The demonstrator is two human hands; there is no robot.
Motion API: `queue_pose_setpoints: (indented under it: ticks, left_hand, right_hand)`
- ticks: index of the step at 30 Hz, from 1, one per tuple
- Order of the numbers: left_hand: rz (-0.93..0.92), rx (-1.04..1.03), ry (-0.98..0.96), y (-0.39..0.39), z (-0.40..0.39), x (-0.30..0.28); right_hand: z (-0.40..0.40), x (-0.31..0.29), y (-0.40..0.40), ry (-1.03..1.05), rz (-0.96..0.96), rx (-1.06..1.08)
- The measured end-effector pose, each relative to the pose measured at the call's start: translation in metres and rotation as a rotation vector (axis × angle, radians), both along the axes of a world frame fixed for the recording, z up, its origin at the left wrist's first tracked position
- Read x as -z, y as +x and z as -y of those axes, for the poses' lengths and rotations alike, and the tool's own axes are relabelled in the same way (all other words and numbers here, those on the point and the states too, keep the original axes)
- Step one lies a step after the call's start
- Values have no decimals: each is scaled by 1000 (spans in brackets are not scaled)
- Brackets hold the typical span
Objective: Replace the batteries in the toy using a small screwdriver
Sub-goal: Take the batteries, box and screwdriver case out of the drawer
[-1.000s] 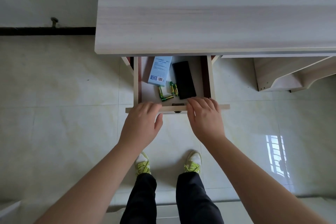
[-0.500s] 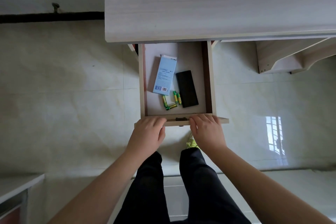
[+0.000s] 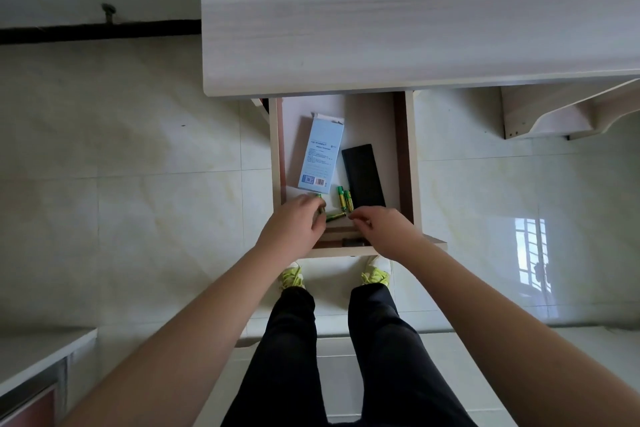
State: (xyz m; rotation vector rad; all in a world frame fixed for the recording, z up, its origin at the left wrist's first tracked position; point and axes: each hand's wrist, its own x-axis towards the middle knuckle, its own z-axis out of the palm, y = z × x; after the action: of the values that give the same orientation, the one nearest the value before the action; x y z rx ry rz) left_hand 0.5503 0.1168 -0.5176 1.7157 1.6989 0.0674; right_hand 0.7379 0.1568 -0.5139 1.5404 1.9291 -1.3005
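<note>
I read this as very early in the job. The desk [image 3: 415, 10] is bare where I can see it, and its drawer [image 3: 412, 163] is pulled out over the floor. Inside lie a blue box [image 3: 320, 156], a black slab [image 3: 363, 175] beside it, and the green batteries [image 3: 344, 198] near the front wall. My left hand [image 3: 292, 229] curls over one battery at the front left, apparently gripping it. My right hand [image 3: 381, 227] hovers by the others, fingertips [image 3: 353, 217] pinched together; I cannot tell whether they hold anything. No toy or screwdriver is in sight, so unscrewing, swapping and closing all seem left to do.
</note>
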Motion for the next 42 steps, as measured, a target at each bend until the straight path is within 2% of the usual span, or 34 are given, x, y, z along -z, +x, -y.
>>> queue_pose_setpoints:
  ticks: [7,14,23,26,31,36,39,42]
  left_hand:
    - [-57,-326,-83,6,-63,42]
    - [-139,-391,-130,14,-96,71]
    - [-154,-593,-221,16,-110,87]
    - [-155,-605,-265,15,-114,89]
    - [-133,-652,-334,17,-116,90]
    - [76,-785,-359,14,-110,84]
    - [111,-749,-334,9,-103,68]
    - [114,-634,-287,3,-89,49]
  right_hand:
    - [-27,44,-40,-4,144,-331]
    - [-22,64,-60,188,282,-474]
    - [-28,63,-64,266,276,-744]
    - [-30,62,-59,273,249,-670]
    - [-34,54,-36,203,194,-290]
    - [-37,51,-17,26,96,62]
    - [-38,52,-14,-65,46,233]
    - [-38,55,-16,-87,38,310]
